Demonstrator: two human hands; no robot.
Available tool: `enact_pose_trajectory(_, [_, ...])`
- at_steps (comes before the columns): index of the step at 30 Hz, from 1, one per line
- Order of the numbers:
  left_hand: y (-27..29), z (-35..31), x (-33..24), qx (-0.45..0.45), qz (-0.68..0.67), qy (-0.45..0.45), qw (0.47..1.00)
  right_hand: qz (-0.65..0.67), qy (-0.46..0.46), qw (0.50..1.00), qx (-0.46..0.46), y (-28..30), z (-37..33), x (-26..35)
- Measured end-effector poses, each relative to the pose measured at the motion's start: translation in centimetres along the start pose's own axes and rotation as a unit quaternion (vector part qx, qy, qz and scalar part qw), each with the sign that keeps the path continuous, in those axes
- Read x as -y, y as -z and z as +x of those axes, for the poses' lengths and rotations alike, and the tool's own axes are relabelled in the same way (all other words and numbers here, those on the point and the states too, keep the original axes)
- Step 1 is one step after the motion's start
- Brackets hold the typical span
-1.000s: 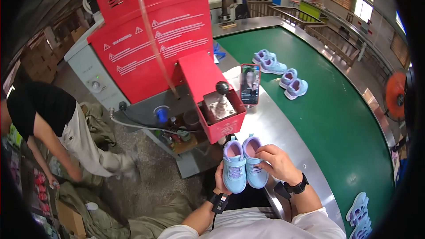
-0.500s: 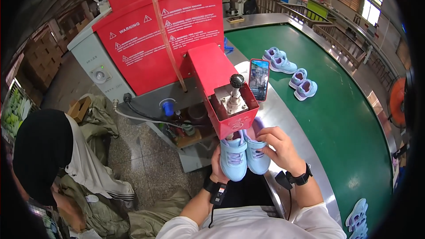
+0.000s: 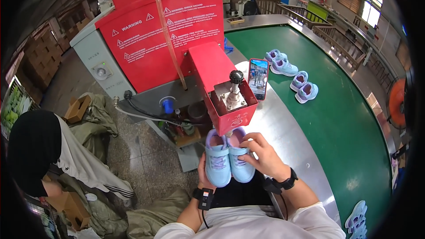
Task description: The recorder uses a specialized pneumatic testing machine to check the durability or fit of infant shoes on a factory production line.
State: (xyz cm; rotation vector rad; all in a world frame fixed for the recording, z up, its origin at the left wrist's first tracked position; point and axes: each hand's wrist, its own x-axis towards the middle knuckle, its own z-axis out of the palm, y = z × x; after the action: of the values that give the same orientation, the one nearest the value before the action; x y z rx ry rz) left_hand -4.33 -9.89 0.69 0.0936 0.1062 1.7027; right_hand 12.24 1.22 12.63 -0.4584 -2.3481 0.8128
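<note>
Side by side, toes toward me, a pair of light blue sneakers with lilac laces and straps sits just below the red head of a machine (image 3: 232, 117). My left hand (image 3: 203, 172) is closed along the outer side of the left sneaker (image 3: 218, 168), its fingers mostly hidden beneath. On the right sneaker (image 3: 242, 170), my right hand (image 3: 262, 154) grips the strap side with bent fingers and thumb. Both shoe openings show their lilac lining. A small metal post of the machine (image 3: 229, 134) shows between the two openings.
A phone (image 3: 258, 79) leans beside the machine head. Several matching sneakers (image 3: 283, 65) stand on the green conveyor belt (image 3: 327, 128), with more at its near right end. Left of me, a person in dark top (image 3: 35, 150) bends over cardboard boxes (image 3: 73, 208) and olive sacks.
Both hands and the sneakers have shifted left and slightly toward me, out from under the machine head, exposing the openings. The person at left has moved, and an open box now shows there.
</note>
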Motion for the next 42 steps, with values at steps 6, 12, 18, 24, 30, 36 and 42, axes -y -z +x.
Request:
enact_pose_trajectory(6, [-3.0, -1.0, -2.8, -0.097, 0.078, -0.048, 0.991, 0.013, 0.017, 0.999, -0.032, -1.4, 1.9, 2.2])
enact_pose_trajectory(12, [-5.4, 0.0, -4.1, -0.055, 0.115, -0.082, 0.988, 0.001, 0.035, 0.998, -0.049, -0.8, 4.0, 2.1])
enact_pose_trajectory(18, [-4.0, -0.6, -4.1, -0.062, 0.061, -0.030, 0.996, 0.020, 0.036, 0.999, -0.024, -1.2, 4.0, 1.6])
enact_pose_trajectory(24, [0.4, 1.9, -4.5, -0.111, 0.021, 0.058, 0.992, -0.067, -0.021, 0.988, 0.135, 2.2, 4.1, -1.2])
enact_pose_trajectory(30, [0.1, 6.4, 0.5, 0.068, 0.105, 0.353, 0.927, -0.322, 0.122, 0.920, 0.189, 6.5, -0.8, -3.2])
enact_pose_trajectory(36, [-3.2, 11.7, 3.4, 0.166, 0.098, 0.420, 0.887, -0.422, -0.225, 0.872, -0.107, 14.5, -11.8, -7.4])
enact_pose_trajectory(42, [-1.0, 13.4, 3.3, 0.038, 0.114, 0.357, 0.926, -0.492, -0.581, 0.617, -0.200, 21.4, -25.7, -11.8])
